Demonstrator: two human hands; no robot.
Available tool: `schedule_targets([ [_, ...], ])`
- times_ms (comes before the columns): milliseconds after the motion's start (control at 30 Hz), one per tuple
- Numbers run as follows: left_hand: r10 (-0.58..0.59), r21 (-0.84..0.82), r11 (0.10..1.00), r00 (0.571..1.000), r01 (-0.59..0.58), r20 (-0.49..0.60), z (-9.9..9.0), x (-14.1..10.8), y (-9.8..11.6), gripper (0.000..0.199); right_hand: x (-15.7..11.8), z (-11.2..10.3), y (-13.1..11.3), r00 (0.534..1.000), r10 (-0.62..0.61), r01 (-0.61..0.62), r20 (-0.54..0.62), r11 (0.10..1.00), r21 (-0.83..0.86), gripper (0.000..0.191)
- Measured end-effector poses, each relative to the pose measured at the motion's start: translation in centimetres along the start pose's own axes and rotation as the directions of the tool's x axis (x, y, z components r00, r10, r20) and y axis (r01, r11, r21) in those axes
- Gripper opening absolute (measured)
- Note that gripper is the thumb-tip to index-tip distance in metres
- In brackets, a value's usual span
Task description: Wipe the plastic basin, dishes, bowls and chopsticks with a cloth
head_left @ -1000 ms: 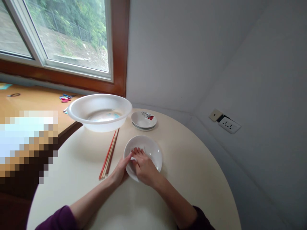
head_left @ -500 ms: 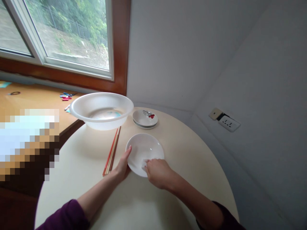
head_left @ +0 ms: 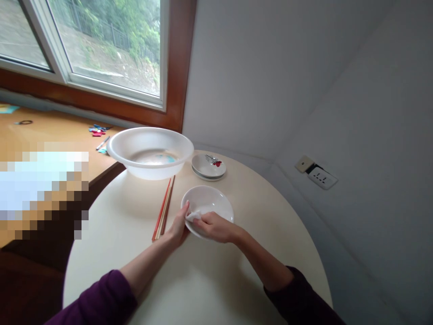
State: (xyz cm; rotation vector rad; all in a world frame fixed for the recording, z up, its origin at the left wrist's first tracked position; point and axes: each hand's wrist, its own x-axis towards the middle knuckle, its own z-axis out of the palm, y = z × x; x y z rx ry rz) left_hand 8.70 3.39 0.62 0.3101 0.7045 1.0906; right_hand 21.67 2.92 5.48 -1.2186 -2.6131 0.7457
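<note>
My left hand (head_left: 179, 224) grips the left rim of a white plate (head_left: 213, 201), its thumb over the edge and its other fingers hidden beneath. The plate is tilted a little above the round table. In my right hand (head_left: 216, 226) is a crumpled white tissue (head_left: 193, 216), pressed on the plate's inner surface near the left rim, close to my left thumb. Just left of my left hand lie several chopsticks (head_left: 163, 210), some red-brown and some pale. Behind the plate sit stacked white dishes (head_left: 206, 167), the top one with a red and grey pattern.
A large translucent basin (head_left: 152, 170) stands at the back left of the round table (head_left: 209, 289). To the left is a wooden desk (head_left: 67, 131) with small items on it, part of it pixelated. A wall with a socket (head_left: 323, 177) borders the right side.
My right hand has moved the tissue from the plate's lower middle leftward and up to the left rim. The plate has tilted slightly. The whole view has shifted a little.
</note>
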Motion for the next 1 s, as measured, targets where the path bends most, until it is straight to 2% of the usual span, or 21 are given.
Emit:
schedule_targets([
  [100,-0.031,-0.006,0.999,0.999,0.031,0.029,0.0,0.1,0.0,0.041,-2.3,0.1,-1.0,0.999,-0.047,0.047,0.017,0.999,-0.027,0.037],
  [233,-0.006,-0.009,1.0,0.998,0.007,0.062,0.4,-0.2,0.2,0.041,-5.4,-0.2,-1.1,0.995,-0.069,0.078,0.071,0.989,-0.129,0.064],
  [367,-0.019,-0.022,1.0,1.0,0.02,0.014,0.5,-0.4,0.6,0.044,-7.1,-1.4,0.7,1.0,-0.031,0.031,0.006,0.981,-0.192,0.054],
  [467,-0.053,-0.012,0.999,0.999,0.053,0.011,0.4,-0.4,0.8,0.048,-7.2,-2.1,2.8,0.996,-0.033,0.009,-0.086,0.966,-0.258,0.04],
  [600,-0.092,0.005,0.996,0.993,0.092,0.073,0.2,-0.4,1.0,0.051,-6.6,-2.2,5.5,0.958,-0.222,0.149,-0.183,0.928,-0.342,0.023],
  [733,-0.131,0.043,0.991,0.987,0.128,0.091,0.4,-0.6,1.4,0.049,-5.9,-2.0,7.4,0.907,-0.366,0.259,-0.209,0.876,-0.407,0.018],
  [867,-0.133,0.031,0.991,0.982,0.13,0.133,0.4,-0.8,1.7,0.05,-5.9,-1.5,7.7,0.86,-0.464,0.33,-0.212,0.824,-0.461,0.019],
  [1000,-0.127,0.021,0.992,0.979,0.125,0.162,-0.2,-0.6,1.5,0.051,-6.4,-0.6,6.8,0.846,-0.474,0.298,-0.244,0.8,-0.52,0.021],
])
